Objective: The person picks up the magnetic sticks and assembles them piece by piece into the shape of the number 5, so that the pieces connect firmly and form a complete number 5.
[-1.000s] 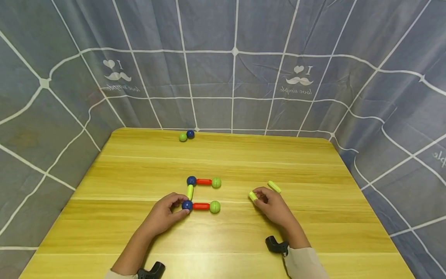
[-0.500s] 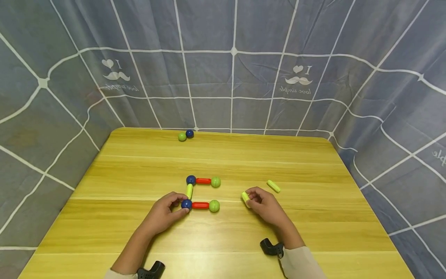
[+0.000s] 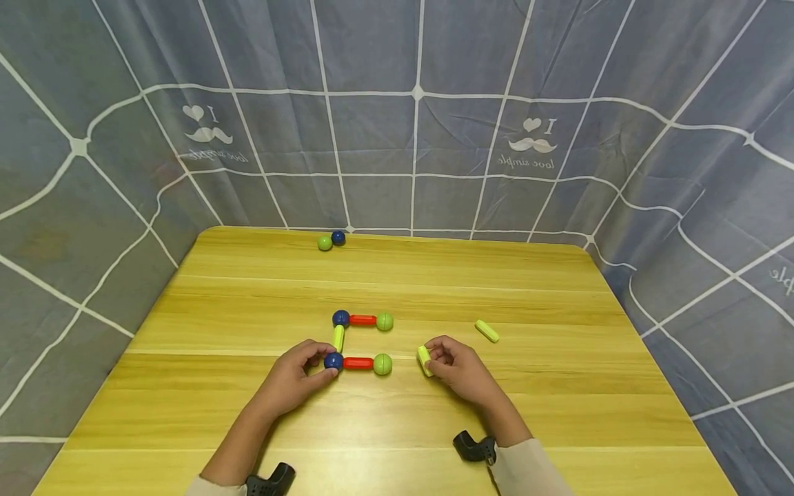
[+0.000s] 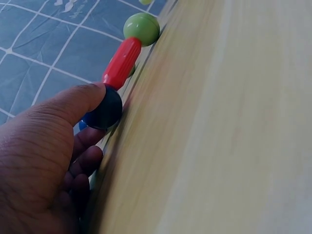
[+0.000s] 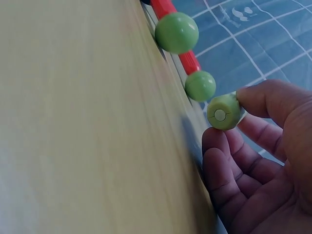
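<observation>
My left hand (image 3: 299,379) pinches the near blue ball (image 3: 333,362) between thumb and fingers. From that ball a red rod (image 3: 358,363) runs right to a green ball (image 3: 382,364), and a yellow-green rod (image 3: 338,337) runs back to the far blue ball (image 3: 341,317). A second red rod (image 3: 362,320) ends in another green ball (image 3: 384,321). Together they make a C shape on the table. My right hand (image 3: 462,372) pinches a loose yellow-green rod (image 3: 424,361) just right of the green balls. In the right wrist view this rod (image 5: 222,113) shows its round end with a pale disc.
Another yellow-green rod (image 3: 486,331) lies on the wooden table (image 3: 558,331) behind my right hand. At the back edge sit a loose green ball (image 3: 325,243) and a loose blue ball (image 3: 338,238). A grey-blue curtain (image 3: 384,138) with white lines surrounds the table.
My right hand has moved left with the yellow-green rod, nearer the green balls, and the rod has turned more upright in the head view. My left hand stays on the near blue ball.
</observation>
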{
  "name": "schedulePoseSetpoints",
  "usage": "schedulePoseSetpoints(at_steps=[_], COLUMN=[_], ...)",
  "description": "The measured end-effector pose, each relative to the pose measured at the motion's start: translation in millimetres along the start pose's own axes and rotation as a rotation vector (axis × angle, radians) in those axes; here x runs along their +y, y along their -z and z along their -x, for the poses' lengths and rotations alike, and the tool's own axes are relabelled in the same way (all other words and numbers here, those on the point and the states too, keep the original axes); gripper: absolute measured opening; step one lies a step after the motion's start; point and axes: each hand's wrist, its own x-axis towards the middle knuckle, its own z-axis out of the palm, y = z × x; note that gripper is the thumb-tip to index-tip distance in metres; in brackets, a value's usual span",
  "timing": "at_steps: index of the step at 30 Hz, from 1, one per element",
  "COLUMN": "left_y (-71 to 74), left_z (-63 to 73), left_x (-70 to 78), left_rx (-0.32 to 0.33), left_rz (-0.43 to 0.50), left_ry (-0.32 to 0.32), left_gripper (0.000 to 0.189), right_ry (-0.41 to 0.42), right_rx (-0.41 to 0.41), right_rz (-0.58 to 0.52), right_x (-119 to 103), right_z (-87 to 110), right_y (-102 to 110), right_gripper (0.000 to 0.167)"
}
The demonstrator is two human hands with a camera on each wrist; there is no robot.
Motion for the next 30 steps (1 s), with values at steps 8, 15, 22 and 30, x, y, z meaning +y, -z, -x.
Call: schedulePoseSetpoints(at_steps=[8,15,22,30], left_y=[-1.7,-9.2,-18.0,-22.2], left_z=[-1.9,-10.9,-22.1,-30.6], left_x=[1.0,1.1,3.7,6.8], left_rx=[0.006,0.038,0.042,0.045], left_rz=[-0.016,-0.035,-0.019,-0.027], left_ry=[-0.01,-0.058,-0.051,-0.031], left_gripper=[0.026,0.026,0.028,0.03], right_ry=[0.011,-0.021,-0.046,-0.067], right_rx=[-0.011,-0.012,-0.039,-0.056], right_rz=[-0.016,-0.026,-0.043,-0.163], right_x=[-5.3,-13.0,-45.9,-42.8], right_z=[-1.2,-0.4,7.7,7.0], right_y=[-6.6,-12.8,-13.4,-24.5], right_gripper=[0.023,0.026,0.025,0.026])
